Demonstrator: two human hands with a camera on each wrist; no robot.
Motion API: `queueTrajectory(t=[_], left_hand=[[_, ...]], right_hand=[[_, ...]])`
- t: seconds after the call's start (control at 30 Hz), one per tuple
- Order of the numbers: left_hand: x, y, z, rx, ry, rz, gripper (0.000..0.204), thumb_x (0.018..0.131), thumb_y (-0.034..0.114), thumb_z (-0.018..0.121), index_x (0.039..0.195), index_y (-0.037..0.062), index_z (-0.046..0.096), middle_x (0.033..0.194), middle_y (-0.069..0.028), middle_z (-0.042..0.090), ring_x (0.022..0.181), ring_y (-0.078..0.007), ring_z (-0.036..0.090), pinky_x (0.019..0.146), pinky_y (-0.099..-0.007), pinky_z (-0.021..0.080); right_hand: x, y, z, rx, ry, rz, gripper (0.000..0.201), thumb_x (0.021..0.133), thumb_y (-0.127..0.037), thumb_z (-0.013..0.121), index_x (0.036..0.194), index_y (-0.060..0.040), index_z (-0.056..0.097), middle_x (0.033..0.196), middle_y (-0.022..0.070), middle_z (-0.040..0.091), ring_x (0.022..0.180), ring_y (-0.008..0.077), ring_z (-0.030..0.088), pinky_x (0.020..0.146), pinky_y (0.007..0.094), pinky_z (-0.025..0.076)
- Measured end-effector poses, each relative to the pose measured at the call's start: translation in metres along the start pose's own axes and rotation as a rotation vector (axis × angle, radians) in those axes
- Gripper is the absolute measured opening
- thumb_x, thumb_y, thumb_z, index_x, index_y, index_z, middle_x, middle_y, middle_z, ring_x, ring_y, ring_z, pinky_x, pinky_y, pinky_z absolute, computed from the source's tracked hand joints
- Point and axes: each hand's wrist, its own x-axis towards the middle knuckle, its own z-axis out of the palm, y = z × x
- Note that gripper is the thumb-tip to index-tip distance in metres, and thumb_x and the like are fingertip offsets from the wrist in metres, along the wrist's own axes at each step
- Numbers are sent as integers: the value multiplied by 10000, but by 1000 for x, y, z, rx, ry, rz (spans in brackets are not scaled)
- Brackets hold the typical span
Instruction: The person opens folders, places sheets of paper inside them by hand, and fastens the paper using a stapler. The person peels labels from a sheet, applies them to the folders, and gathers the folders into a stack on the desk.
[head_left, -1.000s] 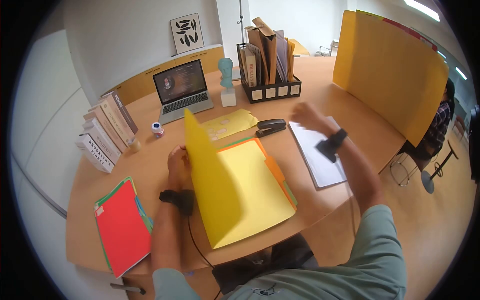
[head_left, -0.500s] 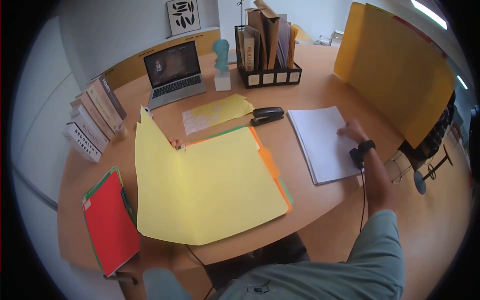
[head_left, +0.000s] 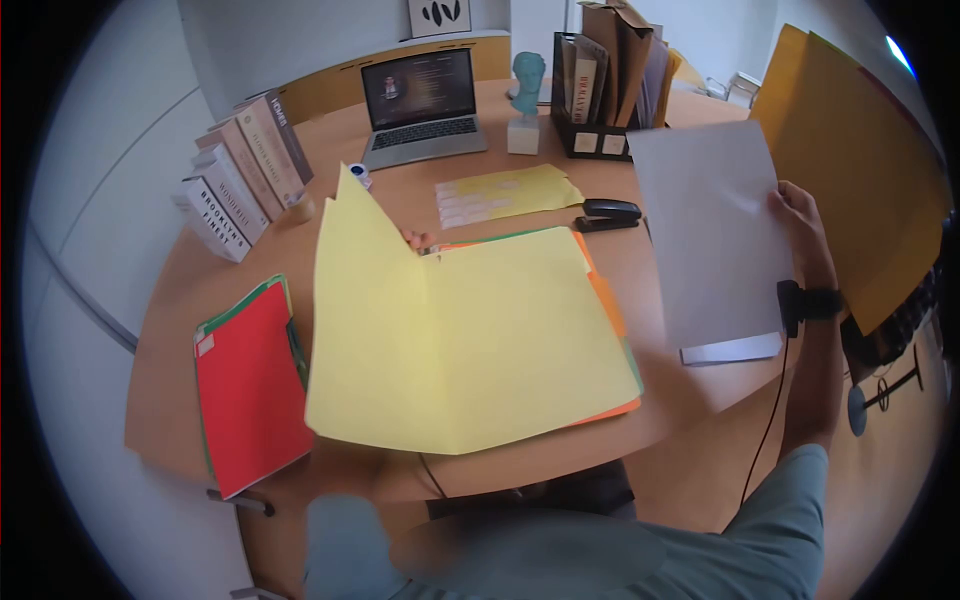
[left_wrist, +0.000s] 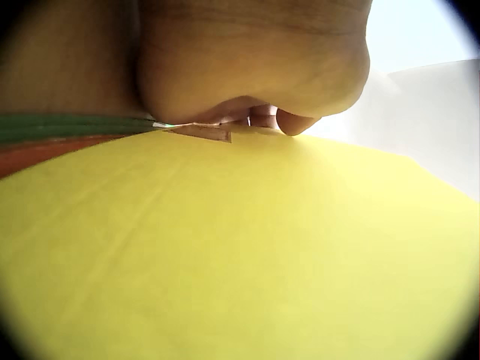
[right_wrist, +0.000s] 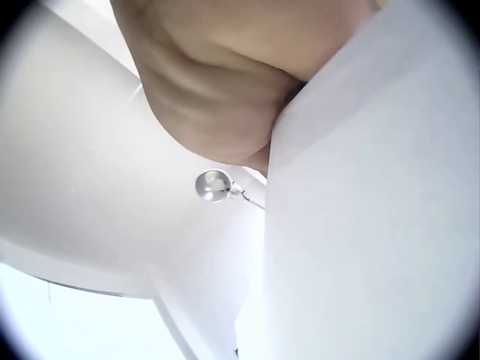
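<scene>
A yellow file folder (head_left: 520, 330) lies spread in front of me, its left cover (head_left: 365, 320) tilted up. My left hand (head_left: 417, 240) is mostly hidden behind that cover; fingertips show at the top of the fold. From the left wrist, the hand (left_wrist: 255, 60) grips the folder's edge (left_wrist: 225, 135). To the right, my right hand (head_left: 802, 220) pinches the right edge of white paper (head_left: 710, 240), raised and tilted over the table. A strip of white paper (head_left: 730, 350) shows below its lower edge. Orange and green folders (head_left: 603, 300) stick out beneath the yellow one.
A red folder (head_left: 250, 390) lies at left, near upright books (head_left: 215, 215). Behind are a laptop (head_left: 420, 105), a bust (head_left: 526, 90) and a black file organizer (head_left: 590, 140). A stapler (head_left: 608, 214) and a yellow envelope (head_left: 510, 195) lie beyond the folder. A large yellow panel (head_left: 850, 180) stands at right.
The yellow cover has swung open to the left. My right hand has come down to the white paper, taken hold of its right edge and lifted it off the table.
</scene>
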Motion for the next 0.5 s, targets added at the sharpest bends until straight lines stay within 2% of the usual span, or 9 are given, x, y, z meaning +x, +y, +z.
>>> queueTrajectory(t=[0.07,0.17,0.23,0.3,0.37,0.47,0.5], left_hand=[[-2,2,0,3,3,-2,211,985,166,555,1102,8,632,975,-68,644,944,-192,618,848,-324,520],[-4,6,1,2,9,-8,212,984,168,556,1102,9,632,974,-68,643,943,-192,617,847,-324,520],[-3,6,1,12,17,-12,212,984,169,556,1102,9,631,974,-67,642,941,-192,616,846,-324,519],[-5,7,1,12,25,-12,213,984,170,557,1102,9,631,973,-67,642,940,-192,615,845,-324,519],[-7,6,-3,21,33,-11,213,984,171,557,1101,9,631,973,-67,641,939,-191,615,845,-324,519],[-5,7,-3,29,40,-11,214,984,173,558,1101,9,631,972,-66,640,937,-191,614,844,-324,518],[-5,8,-4,30,39,-11,214,984,173,558,1101,9,631,971,-66,640,937,-191,614,843,-324,518]], right_hand=[[-2,-20,24,48,-9,-17,178,963,-158,615,861,-13,600,763,-34,536,667,42,474,580,220,380],[9,-3,74,175,-130,-19,178,960,-173,622,857,-28,608,767,-29,535,669,46,475,553,210,360],[4,-1,117,160,-288,27,196,957,-183,630,839,-27,613,724,-17,537,630,48,474,511,218,343],[-9,-6,168,-48,-323,113,202,945,-172,640,810,-21,624,667,-6,536,582,56,471,486,238,340],[-17,6,206,-29,-352,90,194,920,-150,644,792,-4,634,635,2,541,544,75,472,470,259,345],[-31,12,239,-113,-414,174,201,888,-131,628,843,64,653,712,48,607,620,115,543,546,297,438],[-31,20,243,-124,-495,127,226,892,-144,631,875,79,657,746,67,626,659,125,563,589,302,464]])
